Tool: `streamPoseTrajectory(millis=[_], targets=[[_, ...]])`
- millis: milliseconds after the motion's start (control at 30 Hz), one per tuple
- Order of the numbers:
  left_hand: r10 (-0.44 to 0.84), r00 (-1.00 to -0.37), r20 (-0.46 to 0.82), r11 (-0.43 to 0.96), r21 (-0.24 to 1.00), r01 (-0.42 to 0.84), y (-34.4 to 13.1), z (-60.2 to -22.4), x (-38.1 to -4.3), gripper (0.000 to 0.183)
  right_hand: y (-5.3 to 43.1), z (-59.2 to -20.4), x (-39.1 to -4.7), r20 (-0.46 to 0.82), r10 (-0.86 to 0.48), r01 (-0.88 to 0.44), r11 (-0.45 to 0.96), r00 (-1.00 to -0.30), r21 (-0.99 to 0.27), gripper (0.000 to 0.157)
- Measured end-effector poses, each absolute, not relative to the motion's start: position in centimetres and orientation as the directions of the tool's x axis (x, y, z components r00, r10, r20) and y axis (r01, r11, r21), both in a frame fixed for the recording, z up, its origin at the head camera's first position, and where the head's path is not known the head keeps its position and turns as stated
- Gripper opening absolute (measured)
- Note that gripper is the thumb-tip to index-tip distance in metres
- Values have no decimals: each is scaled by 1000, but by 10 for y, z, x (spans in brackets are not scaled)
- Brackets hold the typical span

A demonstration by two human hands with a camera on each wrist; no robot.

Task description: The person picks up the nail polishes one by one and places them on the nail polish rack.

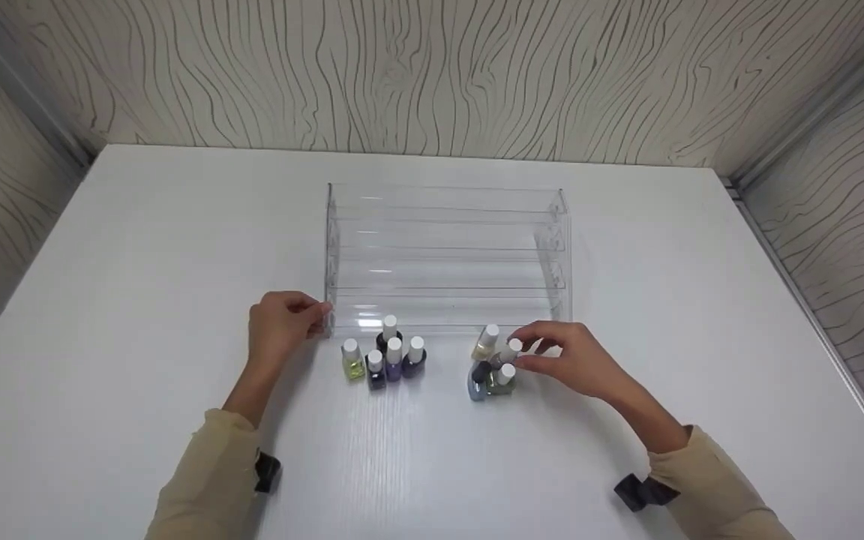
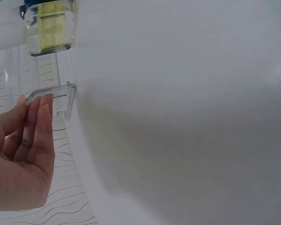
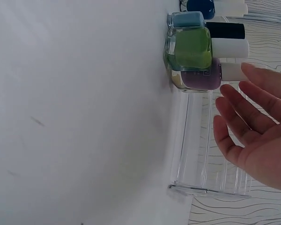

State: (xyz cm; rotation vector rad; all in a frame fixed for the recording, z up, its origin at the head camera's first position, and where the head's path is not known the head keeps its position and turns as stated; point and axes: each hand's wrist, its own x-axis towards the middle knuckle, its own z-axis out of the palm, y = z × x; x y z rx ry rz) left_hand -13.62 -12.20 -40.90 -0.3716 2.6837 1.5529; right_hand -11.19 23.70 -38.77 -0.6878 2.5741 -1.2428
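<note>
A clear tiered acrylic rack (image 1: 447, 292) stands mid-table. My left hand (image 1: 282, 322) pinches the front of its left side panel between thumb and fingers; in the left wrist view the hand (image 2: 25, 154) is at the panel's edge (image 2: 61, 89). My right hand (image 1: 571, 356) has thumb and index finger at the white cap of a purple nail polish bottle (image 3: 201, 80), its other fingers loosely bent. Packed against that bottle are a green nail polish (image 3: 193, 49), a light blue one with a black cap (image 1: 478, 384) and a pale yellow one (image 1: 484, 345).
Left of centre, before the rack, stands another group of nail polish bottles: a yellow one (image 1: 354, 364), a purple one (image 1: 392, 366) and several dark ones (image 1: 376, 375). The white table (image 1: 417, 465) meets wood-patterned walls (image 1: 417, 82) at the back and sides.
</note>
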Motion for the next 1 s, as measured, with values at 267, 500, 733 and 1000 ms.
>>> streamPoseTrajectory(millis=[267,500,733,1000], targets=[[-209,-971,-114,495,845,-205,-122,-409,-135,13,233,-388,-111,17,-472,-298,528,-881,-795,22],[-213,-969,-125,493,842,-217,-121,-409,-135,13,232,-390,-111,50,-481,-327,512,-875,-794,19],[-208,-971,-114,486,850,-204,-121,-407,-135,13,231,-390,-111,83,-485,-349,490,-871,-799,16],[-200,-972,-126,491,845,-211,-122,-408,-135,14,233,-393,-113,119,-486,-379,483,-866,-789,15]])
